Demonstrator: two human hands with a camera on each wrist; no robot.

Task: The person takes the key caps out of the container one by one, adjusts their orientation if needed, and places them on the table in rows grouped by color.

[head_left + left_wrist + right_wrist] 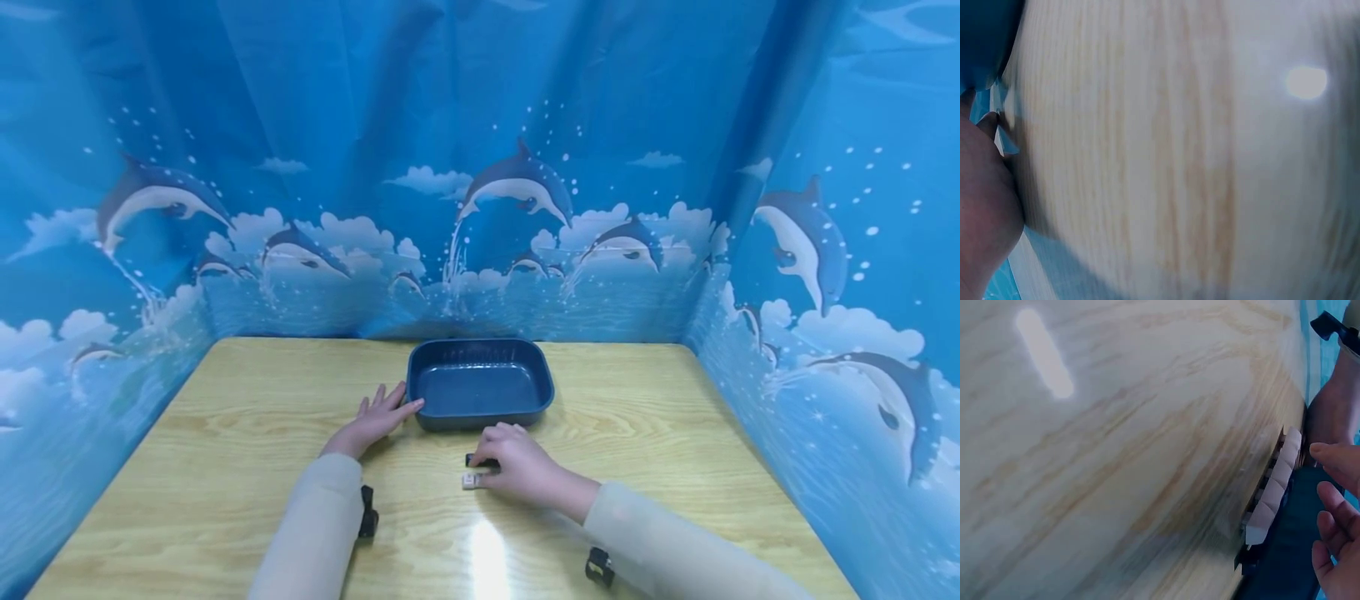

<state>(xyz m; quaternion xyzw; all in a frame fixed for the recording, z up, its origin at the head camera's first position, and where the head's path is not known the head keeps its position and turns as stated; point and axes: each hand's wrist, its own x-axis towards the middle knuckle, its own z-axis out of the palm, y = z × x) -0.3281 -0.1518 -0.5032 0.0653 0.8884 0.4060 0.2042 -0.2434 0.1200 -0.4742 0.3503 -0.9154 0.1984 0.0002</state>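
Observation:
My right hand (517, 462) hovers low over the table in front of the tray, fingers loosely bent and spread from the thumb. By its fingertips lies a short strip of pale keys on a black base (1272, 490); a pale key (469, 481) and a black piece (471, 459) show past the hand, which covers the remainder. In the right wrist view the fingers (1338, 515) appear apart from the strip. With fingers outstretched, my left hand (375, 423) rests against the left side of a dark blue tray (482, 421).
The wood-grain table (285, 400) spans the work area, with a bright light reflection near its front. Behind and beside it hangs a blue dolphin-print curtain (337, 108). Black wrist mounts (368, 512) sit on both sleeves.

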